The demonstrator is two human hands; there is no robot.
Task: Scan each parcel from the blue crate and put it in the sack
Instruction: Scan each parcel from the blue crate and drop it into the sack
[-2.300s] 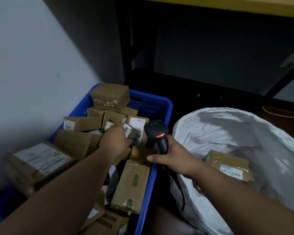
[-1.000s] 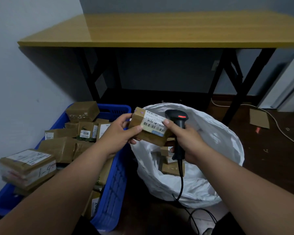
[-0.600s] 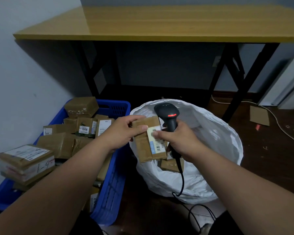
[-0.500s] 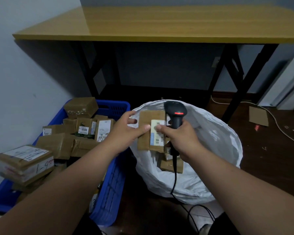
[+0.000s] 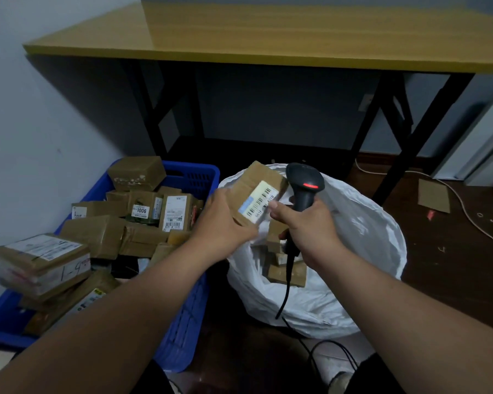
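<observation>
— Where does the crate [image 5: 199,177] sit?

— On the floor [image 5: 453,251], hard against the wall [image 5: 40,123] on the left, full of parcels [image 5: 143,220]. One box [image 5: 136,172] lies on top at its far edge, another [image 5: 40,260] at the near left corner.

— And the sack [image 5: 362,251]?

— Just right of the crate, touching it, with parcels inside. Both stand before the table [image 5: 268,32].

— The hands?

— Above the sack's left rim. The left hand [image 5: 225,220] holds a parcel [image 5: 261,191]; the right hand [image 5: 310,223], beside it, holds the scanner [image 5: 305,186], its cable [image 5: 285,291] hanging in front of the sack.
</observation>
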